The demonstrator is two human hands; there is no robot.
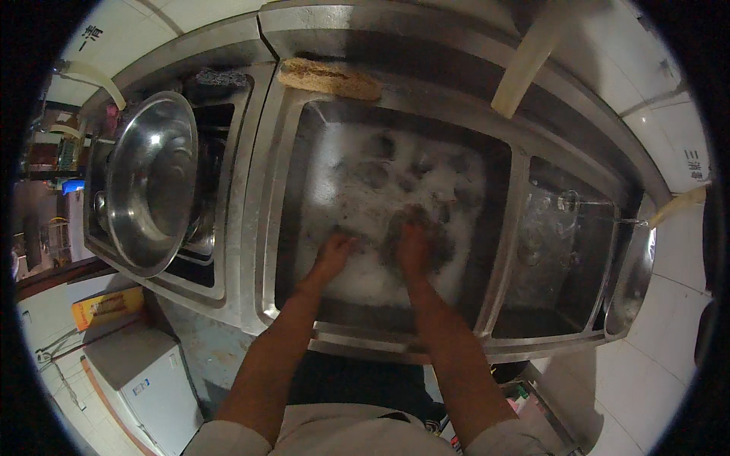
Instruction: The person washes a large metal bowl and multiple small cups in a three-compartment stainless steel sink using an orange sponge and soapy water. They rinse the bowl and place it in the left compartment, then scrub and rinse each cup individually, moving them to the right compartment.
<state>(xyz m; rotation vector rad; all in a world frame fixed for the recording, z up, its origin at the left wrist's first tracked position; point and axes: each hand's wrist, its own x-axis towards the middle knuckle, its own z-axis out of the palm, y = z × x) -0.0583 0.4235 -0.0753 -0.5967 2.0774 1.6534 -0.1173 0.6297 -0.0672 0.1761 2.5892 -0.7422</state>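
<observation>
Both of my hands are down in the middle steel sink basin (393, 322), which holds water covered in white suds (376, 199). My left hand (337, 251) is at the left-centre of the suds with its fingers curled. Whether it holds something under the foam cannot be seen. My right hand (415, 245) is blurred and reaches into a dark patch in the suds right of centre. Its fingertips and anything beneath them are hidden. Several dark gaps or shapes show through the foam beyond my hands, too blurred to name.
A tan loofah-like scrubber (331, 78) and a steel wool pad (222, 77) lie along the back ledge. On the left sink rests a large tilted steel bowl (151, 182). Water runs from a hose (678, 205) into the right basin (547, 273). Another hose (522, 80) hangs behind.
</observation>
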